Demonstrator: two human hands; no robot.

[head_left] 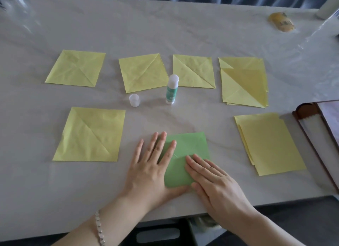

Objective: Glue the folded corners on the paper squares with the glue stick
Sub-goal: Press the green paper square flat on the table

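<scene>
A green folded paper square point(190, 145) lies near the table's front edge. My left hand point(152, 165) rests flat on its left part, fingers spread. My right hand point(212, 179) presses flat on its lower right part. The glue stick point(172, 89) stands upright and uncapped behind the green square, with its clear cap point(134, 100) to its left. Several yellow folded squares lie around: three in a back row point(76, 68) point(142, 72) point(194, 71) and one at the front left point(91, 135).
A yellow stack with a partly folded sheet point(244, 82) sits at the back right, and a stack of plain yellow sheets point(269, 145) lies at the right. A dark wooden box point(322, 135) stands at the right edge. A yellow object point(281, 22) lies far back right.
</scene>
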